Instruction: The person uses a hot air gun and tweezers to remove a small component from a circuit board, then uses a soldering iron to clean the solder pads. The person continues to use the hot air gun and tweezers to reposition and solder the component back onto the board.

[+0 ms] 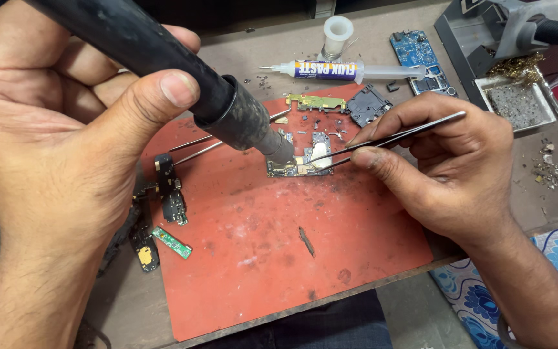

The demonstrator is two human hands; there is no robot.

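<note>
Metal tray (485, 87) at the back holds grey crumbs and brass wool. Left hand (59, 142) is wrapped round the hot air wand (182, 71), nozzle right over the little circuit board (305, 161) mid red mat (279, 258). Right hand (447, 168) pinches tweezers (395, 136), tips touching that board, which sits between both hands.

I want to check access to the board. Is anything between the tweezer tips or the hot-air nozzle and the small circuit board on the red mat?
Nothing visible: the tweezers in the right hand reach the circuit board directly, and the left hand's hot-air nozzle sits right above it.
</note>
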